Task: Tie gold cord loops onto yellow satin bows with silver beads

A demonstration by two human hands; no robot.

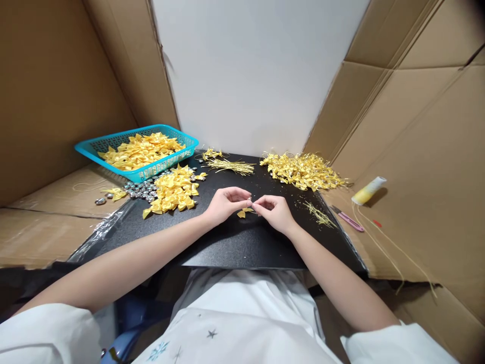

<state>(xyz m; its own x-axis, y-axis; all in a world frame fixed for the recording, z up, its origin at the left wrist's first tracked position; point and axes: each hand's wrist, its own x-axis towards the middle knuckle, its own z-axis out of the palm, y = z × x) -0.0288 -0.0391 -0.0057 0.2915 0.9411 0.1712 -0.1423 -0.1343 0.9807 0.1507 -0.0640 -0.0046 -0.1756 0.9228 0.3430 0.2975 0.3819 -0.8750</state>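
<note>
Over the middle of the black table, my left hand (228, 206) and my right hand (276, 212) meet at the fingertips, both closed in a pinch. A small yellow ribbon bow (243, 213) shows just under the fingertips of my left hand. A tiny silvery piece peeks out between the fingers, mostly hidden. What exactly the right fingertips grip is too small to make out. Left of my hands lies a heap of yellow bows (175, 189), with silver bell-like beads (142, 190) beside it. Behind my hands is a bundle of thin gold ties (233, 166).
A blue plastic basket (142, 174) full of yellow bows stands back left. Bows with gold ties (303, 170) are piled back right. Loose gold ties (320, 216), a pink cutter knife (350, 221) and a thread spool (368, 191) lie right. Cardboard walls (417, 141) flank the black table (242, 247).
</note>
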